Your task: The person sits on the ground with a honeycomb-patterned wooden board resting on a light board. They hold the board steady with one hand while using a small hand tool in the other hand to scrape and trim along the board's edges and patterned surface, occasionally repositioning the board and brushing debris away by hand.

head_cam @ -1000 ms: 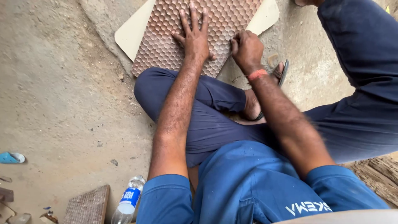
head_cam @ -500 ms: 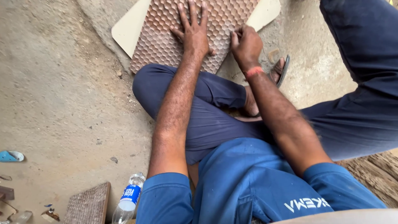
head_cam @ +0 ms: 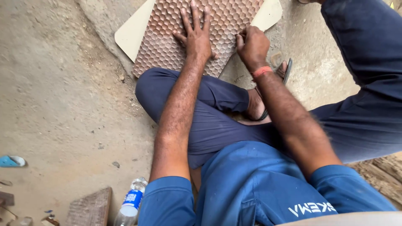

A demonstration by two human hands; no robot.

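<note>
Honeycomb panel [head_cam: 167,46] lies on a pale board [head_cam: 132,31] on the floor, just before the person's bent knee. Left hand [head_cam: 196,35] rests flat and open on it. Right hand [head_cam: 252,44] is closed in a fist at the panel's right edge; what it grips I cannot tell.

Two bare hands are showing: the left hand [head_cam: 196,39] and the right hand [head_cam: 252,45]. One brown honeycomb-patterned panel [head_cam: 167,44] is lying on one cream board [head_cam: 133,31]. One clear plastic water bottle [head_cam: 130,202] with a blue label is lying on the floor, and one second carved brown panel [head_cam: 90,208] is sitting beside it. One sandal [head_cam: 281,73] is showing, and one orange wristband [head_cam: 262,71]. One small light-blue object [head_cam: 11,160] is lying at the left edge.
</note>
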